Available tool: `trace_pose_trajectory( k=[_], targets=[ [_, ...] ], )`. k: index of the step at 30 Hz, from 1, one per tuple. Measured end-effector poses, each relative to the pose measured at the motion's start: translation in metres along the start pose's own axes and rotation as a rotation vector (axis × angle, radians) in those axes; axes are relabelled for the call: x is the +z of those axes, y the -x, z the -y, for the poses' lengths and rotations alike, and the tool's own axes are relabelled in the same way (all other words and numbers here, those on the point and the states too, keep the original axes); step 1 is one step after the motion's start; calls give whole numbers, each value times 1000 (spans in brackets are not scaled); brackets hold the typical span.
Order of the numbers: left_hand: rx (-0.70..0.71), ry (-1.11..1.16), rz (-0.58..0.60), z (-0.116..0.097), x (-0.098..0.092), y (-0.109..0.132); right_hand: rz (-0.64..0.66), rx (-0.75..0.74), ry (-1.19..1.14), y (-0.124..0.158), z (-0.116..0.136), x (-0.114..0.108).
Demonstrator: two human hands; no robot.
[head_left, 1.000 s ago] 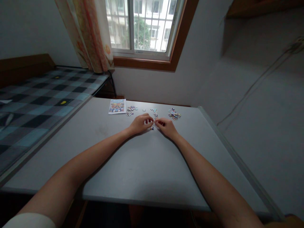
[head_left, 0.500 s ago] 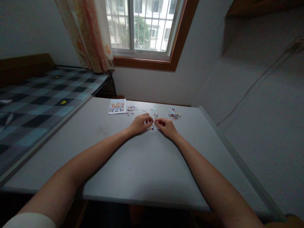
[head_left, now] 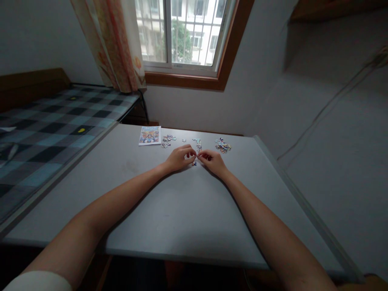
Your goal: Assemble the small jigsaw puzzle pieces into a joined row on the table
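Note:
My left hand (head_left: 181,157) and my right hand (head_left: 212,161) meet over the middle of the table, fingertips almost touching. Both are closed in a pinch on a small jigsaw puzzle piece, mostly hidden by the fingers. Just beyond the fingertips lies a joined strip of puzzle pieces (head_left: 199,144), bent toward the left at its far end. A small dark and orange puzzle bit (head_left: 194,164) rests on the near side, below the left fingertips.
Loose pieces form a pile (head_left: 223,146) on the right and a cluster (head_left: 169,138) on the left. One single piece (head_left: 184,140) lies between cluster and strip. A printed picture sheet (head_left: 150,135) lies on the white table (head_left: 169,218). A bed (head_left: 60,117) adjoins the left side.
Both hands stay nearly in place, with only slight finger movement at the pinch. The pale edge seen between the fingertips earlier is now less visible.

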State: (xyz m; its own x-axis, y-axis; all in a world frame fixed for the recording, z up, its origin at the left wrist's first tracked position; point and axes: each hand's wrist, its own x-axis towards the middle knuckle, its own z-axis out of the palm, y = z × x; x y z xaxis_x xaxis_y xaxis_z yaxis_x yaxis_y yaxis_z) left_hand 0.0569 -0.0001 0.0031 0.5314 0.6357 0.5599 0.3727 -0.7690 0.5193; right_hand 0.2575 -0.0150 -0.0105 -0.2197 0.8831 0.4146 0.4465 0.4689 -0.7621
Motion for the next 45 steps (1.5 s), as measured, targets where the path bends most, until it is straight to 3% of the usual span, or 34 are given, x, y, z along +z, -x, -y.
trace_pose_trajectory(
  k=[9, 15, 23, 45],
  targets=[
    [-49, -79, 24, 2, 0, 0, 17, -8, 31, 2, 8, -1],
    [9, -131, 38, -4, -1, 0, 52, -56, 75, 2, 9, -1],
    [54, -91, 17, -4, -2, 1, 45, -57, 82, 2, 2, 0],
    [-5, -98, 57, 2, 0, 0, 49, -6, -4, 2, 8, -1]
  ],
)
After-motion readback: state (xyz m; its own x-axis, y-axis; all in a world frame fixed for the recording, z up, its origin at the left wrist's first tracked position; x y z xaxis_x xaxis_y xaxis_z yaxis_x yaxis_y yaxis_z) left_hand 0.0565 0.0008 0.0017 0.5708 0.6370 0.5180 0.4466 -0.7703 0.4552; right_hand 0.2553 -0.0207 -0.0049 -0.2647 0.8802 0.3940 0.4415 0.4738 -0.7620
